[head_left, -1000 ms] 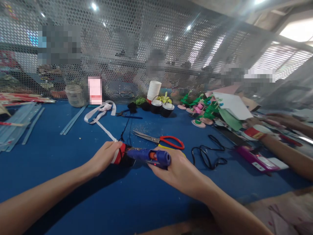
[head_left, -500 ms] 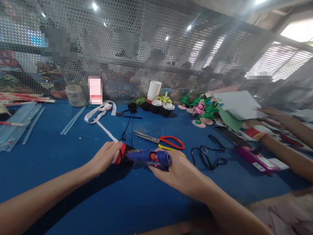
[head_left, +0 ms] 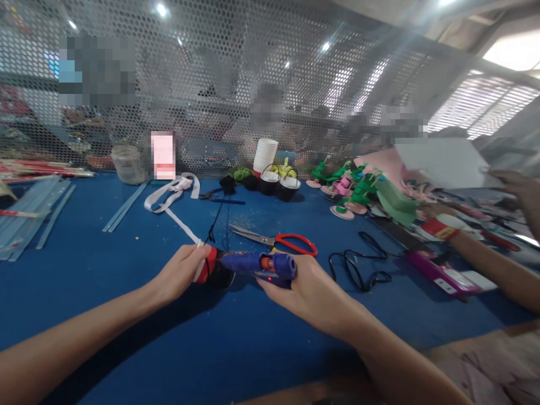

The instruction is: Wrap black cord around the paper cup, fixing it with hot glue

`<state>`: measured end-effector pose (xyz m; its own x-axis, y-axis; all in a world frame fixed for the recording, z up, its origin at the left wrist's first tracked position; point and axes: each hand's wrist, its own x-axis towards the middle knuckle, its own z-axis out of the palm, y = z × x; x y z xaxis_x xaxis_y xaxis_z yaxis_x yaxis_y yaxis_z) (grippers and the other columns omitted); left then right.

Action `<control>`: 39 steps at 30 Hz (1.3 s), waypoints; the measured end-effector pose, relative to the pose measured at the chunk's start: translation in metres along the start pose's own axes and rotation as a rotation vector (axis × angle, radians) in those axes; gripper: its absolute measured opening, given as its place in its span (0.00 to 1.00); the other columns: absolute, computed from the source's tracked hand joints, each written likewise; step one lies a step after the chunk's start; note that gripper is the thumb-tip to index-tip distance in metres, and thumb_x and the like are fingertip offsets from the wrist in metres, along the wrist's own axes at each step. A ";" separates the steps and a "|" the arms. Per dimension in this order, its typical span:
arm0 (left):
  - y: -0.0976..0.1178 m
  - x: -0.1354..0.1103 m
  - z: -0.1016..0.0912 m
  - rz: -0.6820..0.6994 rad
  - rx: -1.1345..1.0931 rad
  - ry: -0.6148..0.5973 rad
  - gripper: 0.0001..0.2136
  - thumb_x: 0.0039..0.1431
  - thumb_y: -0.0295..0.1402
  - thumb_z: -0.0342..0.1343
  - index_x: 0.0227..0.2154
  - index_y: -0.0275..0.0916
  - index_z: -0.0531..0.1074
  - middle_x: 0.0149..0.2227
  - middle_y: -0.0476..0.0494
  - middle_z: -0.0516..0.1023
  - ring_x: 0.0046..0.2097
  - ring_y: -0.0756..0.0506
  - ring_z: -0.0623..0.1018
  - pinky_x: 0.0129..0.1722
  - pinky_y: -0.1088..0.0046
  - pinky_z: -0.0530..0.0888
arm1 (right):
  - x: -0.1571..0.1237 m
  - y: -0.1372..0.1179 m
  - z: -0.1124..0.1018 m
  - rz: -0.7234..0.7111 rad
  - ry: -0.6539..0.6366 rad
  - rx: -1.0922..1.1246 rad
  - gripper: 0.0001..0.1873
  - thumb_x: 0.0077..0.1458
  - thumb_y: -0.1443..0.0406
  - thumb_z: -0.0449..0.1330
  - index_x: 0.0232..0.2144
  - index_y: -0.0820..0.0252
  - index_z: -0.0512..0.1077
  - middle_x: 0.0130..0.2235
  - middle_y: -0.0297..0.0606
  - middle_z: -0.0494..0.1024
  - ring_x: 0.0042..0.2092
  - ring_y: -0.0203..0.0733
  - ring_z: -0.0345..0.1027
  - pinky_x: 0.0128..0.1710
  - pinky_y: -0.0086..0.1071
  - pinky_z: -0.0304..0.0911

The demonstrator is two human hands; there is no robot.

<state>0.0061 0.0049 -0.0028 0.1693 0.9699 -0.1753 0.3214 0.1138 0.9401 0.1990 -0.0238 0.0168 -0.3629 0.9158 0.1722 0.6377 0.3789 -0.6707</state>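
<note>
Nearest bit first, and I'm using the scissors (head_left: 270,241) as the landmark. Just on the near side of them is the right hand (head_left: 310,287), fingers wrapped around a blue glue gun (head_left: 258,264) with an orange bit inside and a small red light glowing on its side. Part of that hand covers the yellow handle.

The left hand (head_left: 188,267) is near-left of the scissors, thumb and fingers pinched onto a red-and-black cup (head_left: 211,264). So the cup sits just left of the gun, below the blade tips. The nozzle points right at its dark side, but can't tell if it's actually touching. All of this is over a blue table (head_left: 236,354).

Right of the scissors there's a tangled black cable (head_left: 366,288), then a purple box (head_left: 432,270), and a co-worker's forearm (head_left: 493,270) past that. Left of the scissors, a white ribbon (head_left: 182,184) runs from a loopy pile down to the left hand, and a black string (head_left: 212,232) trails by the cup. Way left: a heap of clear strips (head_left: 31,208).

Beyond the scissors: pliers (head_left: 232,201), two little black buckets (head_left: 269,188), green yarn (head_left: 243,175) and a stack of white cups (head_left: 265,153). Far right of those same scissors are small green plants (head_left: 363,188) and a sheet of white paper (head_left: 442,163) in a co-worker's hand (head_left: 504,180). Far left, a jar (head_left: 127,165). Metal mesh (head_left: 202,67) stands behind everything.
</note>
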 end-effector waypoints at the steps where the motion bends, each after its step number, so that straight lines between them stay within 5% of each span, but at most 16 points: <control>1: -0.001 0.000 0.000 0.008 0.001 -0.010 0.14 0.47 0.40 0.42 0.13 0.37 0.59 0.13 0.56 0.54 0.18 0.53 0.55 0.19 0.78 0.51 | 0.000 0.000 0.000 0.006 -0.007 0.005 0.07 0.43 0.69 0.51 0.17 0.60 0.56 0.17 0.27 0.58 0.19 0.28 0.48 0.17 0.22 0.48; 39: -0.006 0.001 -0.002 0.078 0.074 -0.055 0.14 0.49 0.41 0.41 0.14 0.38 0.56 0.15 0.55 0.53 0.20 0.52 0.54 0.20 0.77 0.53 | 0.001 0.001 -0.003 0.072 -0.013 0.002 0.06 0.43 0.67 0.51 0.18 0.62 0.61 0.17 0.28 0.58 0.19 0.29 0.48 0.17 0.22 0.50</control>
<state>0.0028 0.0058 -0.0078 0.2467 0.9616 -0.1202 0.3730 0.0203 0.9276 0.2011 -0.0220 0.0180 -0.3253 0.9387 0.1143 0.6607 0.3121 -0.6827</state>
